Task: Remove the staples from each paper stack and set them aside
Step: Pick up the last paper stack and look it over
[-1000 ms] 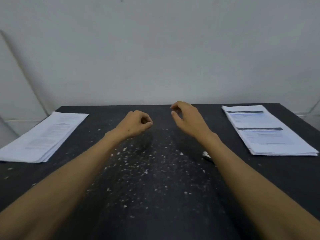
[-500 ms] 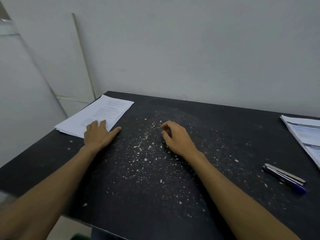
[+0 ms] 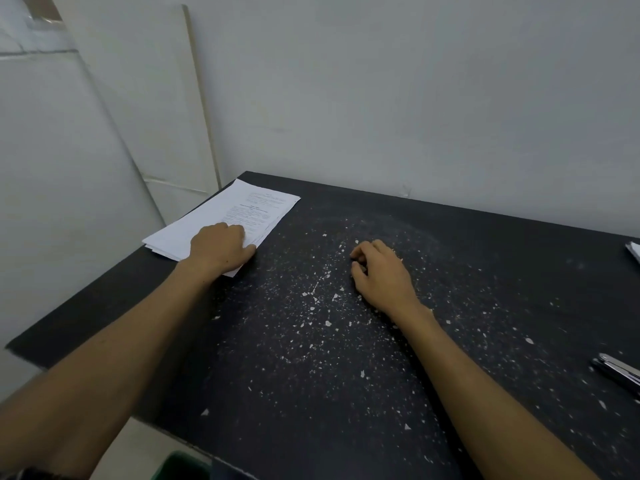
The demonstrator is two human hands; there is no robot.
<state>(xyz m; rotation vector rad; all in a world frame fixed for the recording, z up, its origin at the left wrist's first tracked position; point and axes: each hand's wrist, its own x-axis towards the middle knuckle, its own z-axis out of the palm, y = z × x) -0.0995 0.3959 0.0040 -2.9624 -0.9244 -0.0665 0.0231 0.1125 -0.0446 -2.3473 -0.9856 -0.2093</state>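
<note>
A stack of white printed papers lies at the far left corner of the black table. My left hand rests on the stack's near corner, fingers curled down on the top sheets and thumb at the edge. Whether it grips the paper I cannot tell. My right hand lies on the table's middle, fingers loosely curled, holding nothing I can see. A metal tool, likely the staple remover, lies at the right edge. Only a corner of a second paper stack shows at far right.
The table top is speckled with small white paper scraps. A white wall runs behind the table. A pale board leans against the wall at the left. Something green sits on the floor below the table's near edge.
My view has turned further left. My left hand has moved from the table beside the left stack onto the stack's near corner. My right hand has stayed in the table's middle.
</note>
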